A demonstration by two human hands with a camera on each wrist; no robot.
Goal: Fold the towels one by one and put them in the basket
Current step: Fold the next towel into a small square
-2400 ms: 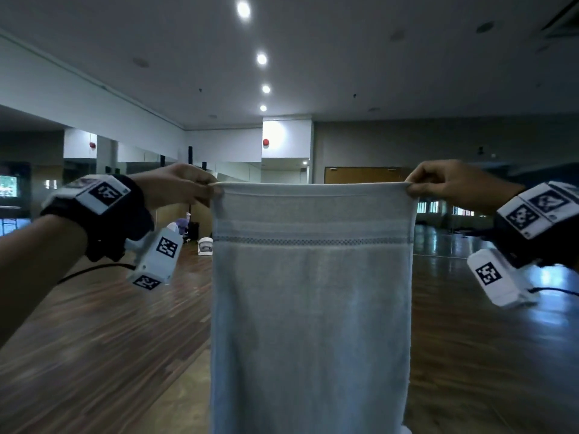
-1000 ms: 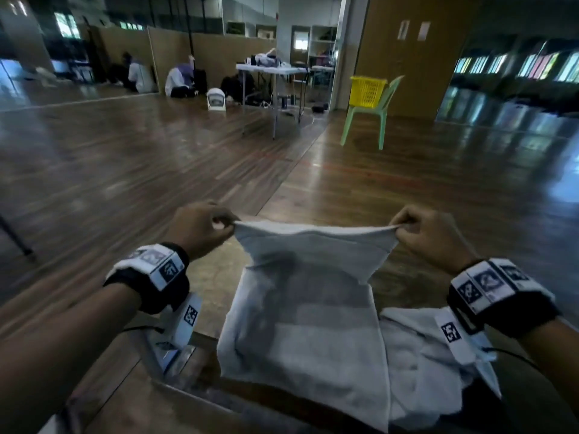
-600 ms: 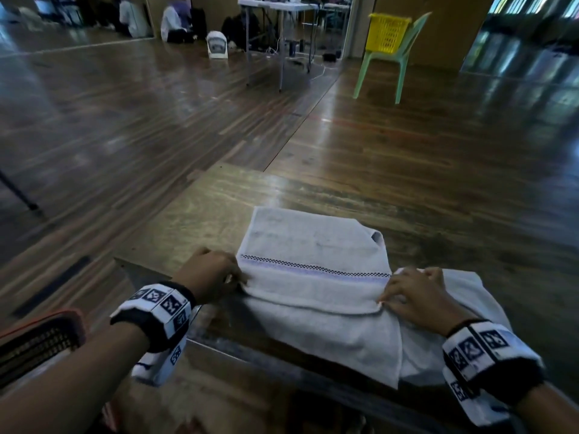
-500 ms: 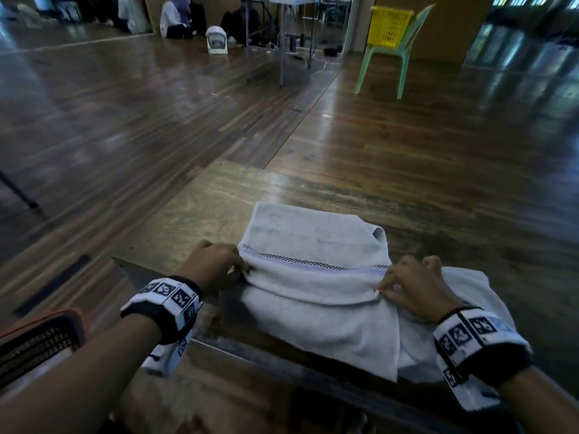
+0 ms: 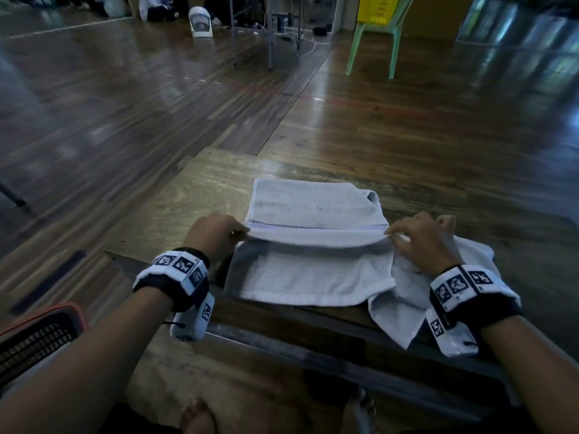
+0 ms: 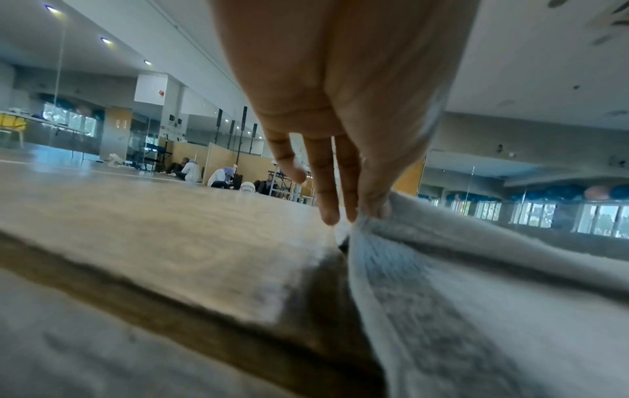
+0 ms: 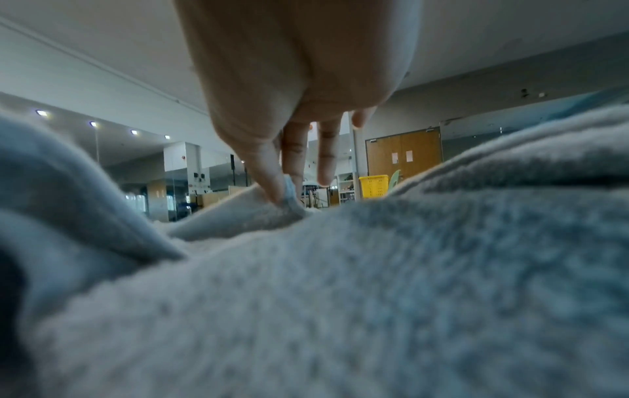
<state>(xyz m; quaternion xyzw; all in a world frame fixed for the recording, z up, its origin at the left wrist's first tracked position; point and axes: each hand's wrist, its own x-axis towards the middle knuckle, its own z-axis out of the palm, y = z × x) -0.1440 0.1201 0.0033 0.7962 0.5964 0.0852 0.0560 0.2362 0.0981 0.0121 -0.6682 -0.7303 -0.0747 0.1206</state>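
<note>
White towel (image 5: 316, 211) edge pinched between left hand (image 5: 213, 236) and right hand (image 5: 423, 239).

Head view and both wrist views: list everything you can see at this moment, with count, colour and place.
towel: one, pale grey, on the table, its near edge lifted by both hands
second towel: one, pale grey, crumpled under the right wrist, hanging over the table edge
table: one, brown wood, in front of the person
basket: one, dark mesh with orange rim, low at left
yellow basket: one, on the green chair
chair: one, green, far right
fan: one, white, on the far floor
floor: brown wood, glossy
feet: two, bare, below the table
wristbands: two, black with white markers
left hand: pinches the towel's left corner
right hand: pinches the towel's right corner
</note>
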